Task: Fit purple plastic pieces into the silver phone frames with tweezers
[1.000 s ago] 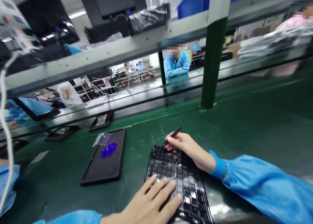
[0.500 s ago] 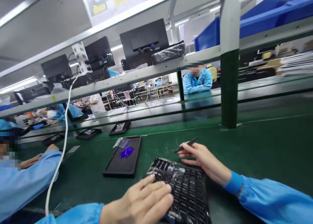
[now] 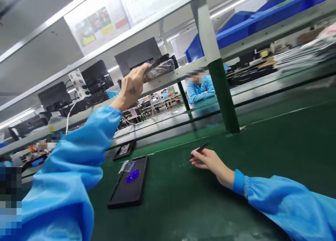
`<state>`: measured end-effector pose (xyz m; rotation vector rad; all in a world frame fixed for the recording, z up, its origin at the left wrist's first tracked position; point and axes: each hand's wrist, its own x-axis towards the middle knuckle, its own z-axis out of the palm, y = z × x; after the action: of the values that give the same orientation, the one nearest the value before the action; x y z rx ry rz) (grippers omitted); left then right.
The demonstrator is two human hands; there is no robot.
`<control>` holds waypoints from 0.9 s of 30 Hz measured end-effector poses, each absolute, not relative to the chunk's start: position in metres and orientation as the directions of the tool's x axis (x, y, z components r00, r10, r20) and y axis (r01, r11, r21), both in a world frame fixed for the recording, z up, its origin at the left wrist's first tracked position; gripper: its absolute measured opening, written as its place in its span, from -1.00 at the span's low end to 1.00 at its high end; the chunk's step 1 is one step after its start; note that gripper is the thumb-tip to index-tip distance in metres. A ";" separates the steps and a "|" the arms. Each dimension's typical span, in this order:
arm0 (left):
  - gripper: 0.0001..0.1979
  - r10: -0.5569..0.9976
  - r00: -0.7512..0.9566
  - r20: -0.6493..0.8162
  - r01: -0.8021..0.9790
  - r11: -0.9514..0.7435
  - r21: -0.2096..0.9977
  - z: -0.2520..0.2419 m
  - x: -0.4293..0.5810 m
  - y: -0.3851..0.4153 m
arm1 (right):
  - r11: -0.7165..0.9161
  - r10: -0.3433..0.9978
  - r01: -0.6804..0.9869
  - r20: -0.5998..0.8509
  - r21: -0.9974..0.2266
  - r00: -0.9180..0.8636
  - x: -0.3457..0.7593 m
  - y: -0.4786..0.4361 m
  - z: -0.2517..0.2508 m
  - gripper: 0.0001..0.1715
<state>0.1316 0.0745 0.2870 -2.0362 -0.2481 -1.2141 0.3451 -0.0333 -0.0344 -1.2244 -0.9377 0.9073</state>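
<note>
Left hand's up at the shelf, gripping a thin black tray against a bagged bundle, while the right hand pinches a slim black pen over the green mat.

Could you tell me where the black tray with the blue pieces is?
In the head view, the tray lies on the green bench, left of the right hand, below a smaller black tray.
</note>
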 end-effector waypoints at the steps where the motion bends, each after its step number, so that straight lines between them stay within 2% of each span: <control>1: -0.60 -0.178 0.520 0.836 0.523 -0.708 -0.476 0.303 0.146 0.084 | 0.115 0.937 -0.055 0.090 -0.992 0.336 0.343 -0.034 -0.036 -0.86; 6: -0.60 -0.027 0.417 0.908 0.584 -0.758 -0.291 0.350 0.207 0.134 | 0.089 0.963 -0.049 0.073 -0.995 0.259 0.334 -0.039 -0.042 -0.85; 9: -0.59 0.076 0.372 0.925 0.616 -0.766 -0.185 0.356 0.228 0.164 | 0.076 0.972 -0.057 0.061 -0.995 0.227 0.329 -0.044 -0.044 -0.85; 12: -0.55 0.151 0.401 0.903 0.614 -0.777 -0.143 0.357 0.237 0.188 | 0.062 0.977 -0.073 0.046 -0.995 0.206 0.326 -0.046 -0.046 -0.86; 17: -0.41 0.233 0.463 0.855 0.658 -0.737 -0.155 0.361 0.242 0.206 | 0.042 0.984 -0.080 0.028 -0.996 0.175 0.327 -0.047 -0.049 -0.84; 21: -0.28 0.129 0.520 0.845 0.674 -0.670 -0.313 0.359 0.230 0.209 | 0.036 0.982 -0.055 0.026 -0.998 0.185 0.336 -0.044 -0.051 -0.77; 24: -0.46 0.062 0.544 0.837 0.656 -0.653 -0.379 0.345 0.192 0.207 | 0.046 0.980 -0.021 0.041 -0.999 0.193 0.343 -0.038 -0.052 -0.72; 27: -0.62 -0.028 0.559 0.828 0.616 -0.654 -0.438 0.310 0.128 0.195 | 0.067 0.979 0.014 0.068 -0.998 0.190 0.346 -0.031 -0.054 -0.68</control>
<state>0.1285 0.1950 0.3102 -2.0510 -0.4711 -1.1066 0.3458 -0.0312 -0.0536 -1.2499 -1.1043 1.0149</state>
